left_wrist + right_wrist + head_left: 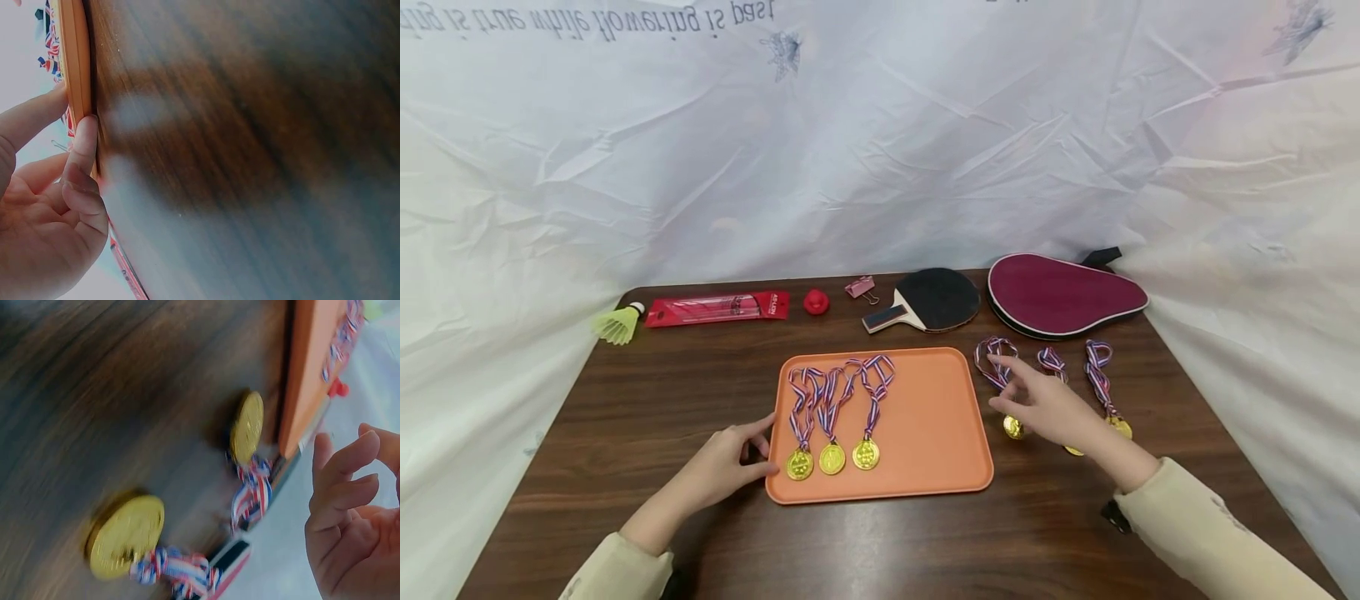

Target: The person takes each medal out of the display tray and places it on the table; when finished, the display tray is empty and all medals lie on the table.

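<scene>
My left hand [722,461] holds the left edge of an orange tray [932,417], thumb and a finger against the rim [76,69]. Three gold medals with striped ribbons lie side by side in the tray's left part: the left medal [799,464], the middle medal [832,458] and the right medal [866,454]. My right hand [1045,404] hovers right of the tray, thumb and forefinger apart, holding nothing. Near it on the table lies a medal [1013,427] with its ribbon [996,367]. Two more medals lie farther right; the hand partly hides one medal [1073,451], while another [1120,427] shows.
Along the table's back lie a yellow shuttlecock [619,323], a red packet [718,308], a red rubber duck [816,302], a pink binder clip [861,287], a table tennis bat [938,300] and a maroon bat case [1063,296]. White cloth [880,167] hangs behind the table.
</scene>
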`<state>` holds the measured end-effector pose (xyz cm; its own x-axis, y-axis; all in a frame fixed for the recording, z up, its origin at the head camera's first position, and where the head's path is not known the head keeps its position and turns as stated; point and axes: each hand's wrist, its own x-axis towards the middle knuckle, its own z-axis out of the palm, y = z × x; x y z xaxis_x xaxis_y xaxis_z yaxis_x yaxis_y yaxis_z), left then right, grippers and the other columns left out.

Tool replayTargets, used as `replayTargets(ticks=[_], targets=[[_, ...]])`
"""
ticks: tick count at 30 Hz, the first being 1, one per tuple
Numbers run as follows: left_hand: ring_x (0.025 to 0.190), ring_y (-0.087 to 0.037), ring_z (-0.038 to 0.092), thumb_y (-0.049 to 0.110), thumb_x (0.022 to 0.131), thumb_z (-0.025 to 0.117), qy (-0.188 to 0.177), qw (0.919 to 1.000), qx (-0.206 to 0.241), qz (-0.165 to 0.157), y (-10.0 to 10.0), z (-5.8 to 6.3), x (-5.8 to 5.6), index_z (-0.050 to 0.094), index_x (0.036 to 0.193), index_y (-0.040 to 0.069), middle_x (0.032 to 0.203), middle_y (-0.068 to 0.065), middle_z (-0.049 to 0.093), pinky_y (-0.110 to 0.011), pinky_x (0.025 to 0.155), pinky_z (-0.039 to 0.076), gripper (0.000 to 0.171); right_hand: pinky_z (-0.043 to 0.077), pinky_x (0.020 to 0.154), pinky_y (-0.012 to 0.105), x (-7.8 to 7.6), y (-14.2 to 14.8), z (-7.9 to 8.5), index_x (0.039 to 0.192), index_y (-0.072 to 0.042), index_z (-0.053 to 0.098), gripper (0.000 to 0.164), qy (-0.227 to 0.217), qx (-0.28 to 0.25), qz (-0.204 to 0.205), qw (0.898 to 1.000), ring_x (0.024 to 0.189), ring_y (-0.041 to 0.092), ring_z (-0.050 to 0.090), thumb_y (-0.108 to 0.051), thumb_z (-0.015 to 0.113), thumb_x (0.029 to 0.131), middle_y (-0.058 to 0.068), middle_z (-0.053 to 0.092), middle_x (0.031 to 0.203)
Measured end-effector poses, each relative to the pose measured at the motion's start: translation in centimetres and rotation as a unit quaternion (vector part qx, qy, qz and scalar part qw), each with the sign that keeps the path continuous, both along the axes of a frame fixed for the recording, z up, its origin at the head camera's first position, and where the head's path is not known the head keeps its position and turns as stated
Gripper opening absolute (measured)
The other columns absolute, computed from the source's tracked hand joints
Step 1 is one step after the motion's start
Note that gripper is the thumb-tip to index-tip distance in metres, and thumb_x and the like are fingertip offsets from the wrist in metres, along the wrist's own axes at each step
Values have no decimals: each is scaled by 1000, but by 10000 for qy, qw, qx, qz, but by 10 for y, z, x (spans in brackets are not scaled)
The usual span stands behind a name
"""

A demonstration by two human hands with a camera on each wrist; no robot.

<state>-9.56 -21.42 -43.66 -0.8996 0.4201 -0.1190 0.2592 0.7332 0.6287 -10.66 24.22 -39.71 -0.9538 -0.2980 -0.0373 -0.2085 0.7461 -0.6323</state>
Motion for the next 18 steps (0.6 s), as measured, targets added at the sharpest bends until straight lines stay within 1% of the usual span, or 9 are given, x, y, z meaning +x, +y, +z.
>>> replayTargets(ticks=[4,6,8,10,13,18], targets=[[57,-8,40,27,73,73,11,10000,-4,9,1,0,0,44,131,3,75,6,52,-23,47,33,70,41,45,29,-8,-14,-8,138,-25,27,64,-206,51,78,9997,45,12,49,-29,63,84,-5,58,81],[57,-9,40,26,74,73,13,10000,21,-12,1,1,0,43,131,2,75,5,52,-23,48,33,69,41,44,31,-12,-19,-11,139,-23,26,66,-378,96,27,9992,44,13,50,-28,62,84,-4,57,82],[57,-9,40,26,74,73,17,10000,58,-43,1,2,0,43,131,2,75,5,52,-23,48,33,69,41,45,31,-15,-23,-14,140,-20,25,67,-400,231,-29,9989,43,13,50,-26,63,84,-5,57,82],[57,-9,40,26,74,73,35,9999,75,-65,2,2,1,43,131,2,75,5,52,-23,48,33,69,41,46,31,-19,-25,-17,140,-17,25,68,-310,411,-28,9987,44,12,50,-23,63,84,-5,57,83],[56,-8,40,26,74,73,53,9999,80,-74,2,2,1,43,131,2,75,6,52,-22,48,33,69,41,49,30,-24,-26,-20,140,-13,26,67,-257,531,-22,9983,47,10,51,-20,62,84,-5,57,83],[56,-7,39,28,74,73,51,9999,82,-55,1,1,1,43,132,2,75,7,52,-22,47,33,69,42,50,30,-29,-29,-22,141,-9,24,66,-589,513,-44,9969,50,11,54,-16,59,86,-3,57,85]])
